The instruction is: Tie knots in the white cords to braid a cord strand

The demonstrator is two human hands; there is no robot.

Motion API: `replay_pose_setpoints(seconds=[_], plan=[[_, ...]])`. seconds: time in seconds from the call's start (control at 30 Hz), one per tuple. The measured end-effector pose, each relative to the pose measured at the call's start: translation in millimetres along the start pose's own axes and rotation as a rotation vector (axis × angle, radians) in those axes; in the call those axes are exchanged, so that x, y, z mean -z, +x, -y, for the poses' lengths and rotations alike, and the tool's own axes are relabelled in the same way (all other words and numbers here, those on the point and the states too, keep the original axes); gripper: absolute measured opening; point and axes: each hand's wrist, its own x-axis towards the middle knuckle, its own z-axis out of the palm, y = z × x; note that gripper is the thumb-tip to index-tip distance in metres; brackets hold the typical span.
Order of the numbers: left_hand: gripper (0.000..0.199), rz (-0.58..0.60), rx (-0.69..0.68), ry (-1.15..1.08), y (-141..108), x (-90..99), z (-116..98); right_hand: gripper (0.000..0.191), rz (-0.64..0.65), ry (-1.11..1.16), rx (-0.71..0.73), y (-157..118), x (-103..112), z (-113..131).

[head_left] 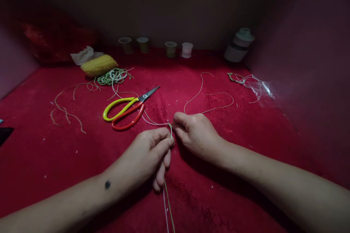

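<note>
1. Two bare hands are working close together at the centre of the red cloth [68,164], and the knotted cord [171,130] is showing between their fingertips.
2. Grip, left hand [147,149]: thumb and forefinger are pinching the cord just below its knot.
3. Grip, right hand [198,131]: fingertips are drawing together beside the knot; what they are pinching is not showing clearly.
4. Risk, judged: uneven pull between the hands could be skewing or loosening the knot, with slack under the left thumb as the cause.
5. Risk, judged: the loose thread [224,106], curling on the far right, could be snagging or twisting as it is being drawn in.
6. Risk, judged: strands passing near the scissors [140,99] on the left could be catching on the handles.
7. Condition of cord: it is looking slim, pale green and white, with a small, tight-seeming knot. White and green strands [168,200] are trailing towards the near edge; finer detail is escaping view.
</note>
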Motion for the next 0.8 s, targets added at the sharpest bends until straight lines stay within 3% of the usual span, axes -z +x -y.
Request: replay_pose_setpoints(seconds=[0.27, 0.4, 0.5, 0.63, 0.7, 0.8], plan=[[0.024, 0.012, -0.099, -0.008, -1, 0.7, 2, 0.009, 0.024, 0.167, -0.027, 2, 10, -2], [0.016, -0.074, -0.230, -0.138, -7, 0.6, 2, 0.015, 0.168, 0.456, -0.196, -3, 17, -2], [0.015, -0.150, -0.266, 0.010, -12, -0.1, 5, 0.015, 0.254, 0.680, -0.268, -9, 19, -6], [0.025, -0.092, -0.242, 0.181, -16, -0.7, 10, 0.015, 0.313, 0.852, -0.198, -15, 21, -13], [0.027, -0.169, -0.342, 0.298, -17, -0.3, 9, 0.014, 0.336, 0.891, -0.201, -17, 22, -14], [0.017, -0.384, -0.570, 0.398, -22, 0.1, 5, 0.012, 0.322, 0.979, -0.254, -19, 24, -12]])
